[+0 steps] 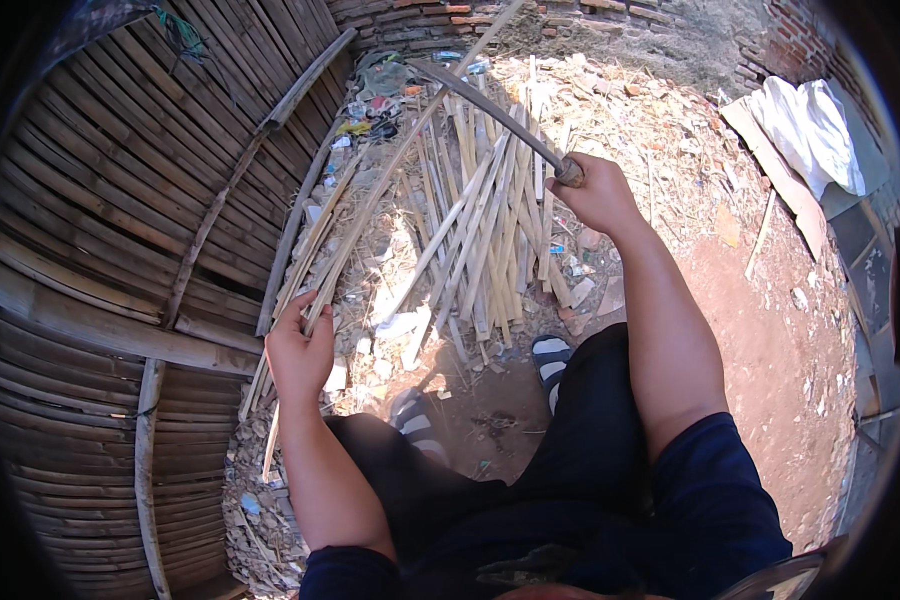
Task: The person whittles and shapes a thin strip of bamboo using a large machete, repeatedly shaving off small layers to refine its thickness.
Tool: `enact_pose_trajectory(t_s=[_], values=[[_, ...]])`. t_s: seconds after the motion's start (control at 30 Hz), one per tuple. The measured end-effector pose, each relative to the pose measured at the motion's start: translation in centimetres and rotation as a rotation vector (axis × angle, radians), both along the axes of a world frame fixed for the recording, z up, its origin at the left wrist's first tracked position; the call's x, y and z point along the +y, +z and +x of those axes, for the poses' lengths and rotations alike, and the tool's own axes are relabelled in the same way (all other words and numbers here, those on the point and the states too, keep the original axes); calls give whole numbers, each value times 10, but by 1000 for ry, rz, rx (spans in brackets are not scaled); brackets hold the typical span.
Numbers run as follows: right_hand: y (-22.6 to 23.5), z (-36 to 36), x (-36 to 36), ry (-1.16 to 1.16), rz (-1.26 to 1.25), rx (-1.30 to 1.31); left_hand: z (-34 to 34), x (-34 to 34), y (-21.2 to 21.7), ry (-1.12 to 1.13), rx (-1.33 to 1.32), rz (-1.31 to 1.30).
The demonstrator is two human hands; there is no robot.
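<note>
My right hand (600,195) is closed round the wooden handle of a machete (500,118), whose long dark blade slants up and to the left. At its far end the blade lies across a long bamboo strip (380,190), touching or just over it; I cannot tell which. My left hand (305,345) grips that strip near its lower end, fingers wrapped round it. The strip runs up and away to the right, past the blade toward the brick wall. Between and beyond my hands, many split bamboo strips (485,235) lie in a loose heap on the ground.
A woven bamboo wall (100,180) rises close on my left, with more strips along its foot. Rubble and litter (385,100) cover the ground before a brick wall (610,15). A white sack (810,135) lies at the far right. My sandalled feet (550,365) are below the heap.
</note>
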State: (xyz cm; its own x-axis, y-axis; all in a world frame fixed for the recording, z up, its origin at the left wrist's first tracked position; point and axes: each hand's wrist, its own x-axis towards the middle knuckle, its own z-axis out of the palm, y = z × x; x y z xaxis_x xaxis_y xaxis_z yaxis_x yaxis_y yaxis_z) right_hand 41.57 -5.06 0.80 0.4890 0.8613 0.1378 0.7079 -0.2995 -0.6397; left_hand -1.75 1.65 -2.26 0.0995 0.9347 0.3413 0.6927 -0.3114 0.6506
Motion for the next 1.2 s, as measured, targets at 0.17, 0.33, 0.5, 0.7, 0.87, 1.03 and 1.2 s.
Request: enact_pose_trajectory(t_s=[0.17, 0.33, 0.5, 0.7, 0.87, 1.03, 1.2], values=[[-3, -22, 0, 271, -20, -204, 11, -4, 0, -21, -89, -50], [15, -67, -1, 588, -126, -315, 14, -7, 6, -11, 8, -171], [1, -41, 3, 448, 49, -227, 7, -6, 3, -68, -102, -145], [0, -1, 1, 39, 29, -62, -4, 5, -5, -30, -44, -93], [7, -31, -3, 280, -48, -204, 8, -4, 1, -35, -68, -160], [16, -64, -2, 551, -87, -376, 6, 0, -5, -68, -46, -92], [-2, -23, 5, 256, 54, -196, -6, 10, -18, -58, -115, -101]])
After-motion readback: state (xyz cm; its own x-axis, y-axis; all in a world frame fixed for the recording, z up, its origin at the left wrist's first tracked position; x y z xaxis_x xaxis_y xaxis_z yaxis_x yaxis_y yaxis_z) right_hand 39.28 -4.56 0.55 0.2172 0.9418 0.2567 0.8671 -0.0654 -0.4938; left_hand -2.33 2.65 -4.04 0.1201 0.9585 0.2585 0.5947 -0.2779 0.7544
